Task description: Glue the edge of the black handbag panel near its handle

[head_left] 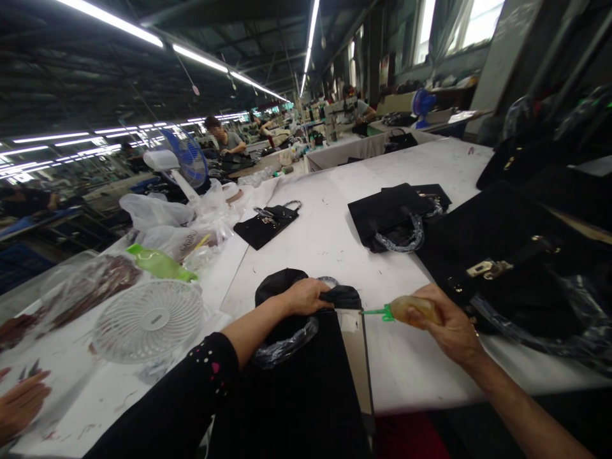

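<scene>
My left hand (306, 296) is closed on the top edge of a black bag (310, 376) lying at the near edge of the white table (335, 236); a plastic-wrapped handle curls under my wrist. My right hand (447, 322) grips a small squeeze bottle of yellowish glue (414, 310). Its green nozzle points left at the folded edge of the bag, just short of touching it. A pale board strip (357, 350) runs along the bag's right side.
Finished black bags lie at the middle (394, 217), far left (268, 224) and in a pile at the right (526, 261). A white fan (148, 319), a green bottle (160, 262) and plastic bags (182, 220) sit to the left. Another person's hand (19, 401) rests at the lower left.
</scene>
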{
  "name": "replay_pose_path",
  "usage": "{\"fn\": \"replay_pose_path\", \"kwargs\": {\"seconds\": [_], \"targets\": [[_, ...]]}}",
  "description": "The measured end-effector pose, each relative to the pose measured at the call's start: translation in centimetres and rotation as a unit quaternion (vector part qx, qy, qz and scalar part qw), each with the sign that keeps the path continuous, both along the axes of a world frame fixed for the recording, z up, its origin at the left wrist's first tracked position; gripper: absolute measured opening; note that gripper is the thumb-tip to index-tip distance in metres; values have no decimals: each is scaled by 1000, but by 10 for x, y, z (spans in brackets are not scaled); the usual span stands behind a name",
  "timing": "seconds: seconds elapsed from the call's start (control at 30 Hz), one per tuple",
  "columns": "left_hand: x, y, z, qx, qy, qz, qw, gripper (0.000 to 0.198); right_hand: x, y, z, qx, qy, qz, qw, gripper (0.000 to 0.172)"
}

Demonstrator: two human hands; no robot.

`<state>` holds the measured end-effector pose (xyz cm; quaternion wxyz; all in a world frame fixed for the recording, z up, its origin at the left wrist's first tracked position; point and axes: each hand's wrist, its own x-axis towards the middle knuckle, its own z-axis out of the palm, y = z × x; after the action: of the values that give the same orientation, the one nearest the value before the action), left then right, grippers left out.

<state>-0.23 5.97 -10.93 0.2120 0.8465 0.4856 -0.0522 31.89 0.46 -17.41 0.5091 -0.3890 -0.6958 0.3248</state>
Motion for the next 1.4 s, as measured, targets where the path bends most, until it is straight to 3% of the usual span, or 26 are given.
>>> {"fn": "replay_pose_path", "kwargs": {"seconds": [0.1,0.27,0.4,0.97,1.13,1.3,1.4], "targets": [[-1,0,-1,1,-2,-6,1000,21,0,1,0,-11,-12,51,999,7],[0,-1,1,6,-3,-11,1000,21,-1,4,2,47,3,15,999,11],[2,-1,2,5,-7,-14,1000,21,1,4,8,37,-24,50,998,9],[-1,-1,-2,9,-7,-18,1000,24,4,4,10,48,9,-33,998,13],[0,-2,0,15,6,-16,1000,23,1,7,5,45,8,-2,999,12],[2,-3,1,20,16,-14,1000,23,5,-2,1,-8,-8,71,997,10],[3,-2,1,21,22,-13,999,24,6,-6,2,10,6,37,999,10]]}}
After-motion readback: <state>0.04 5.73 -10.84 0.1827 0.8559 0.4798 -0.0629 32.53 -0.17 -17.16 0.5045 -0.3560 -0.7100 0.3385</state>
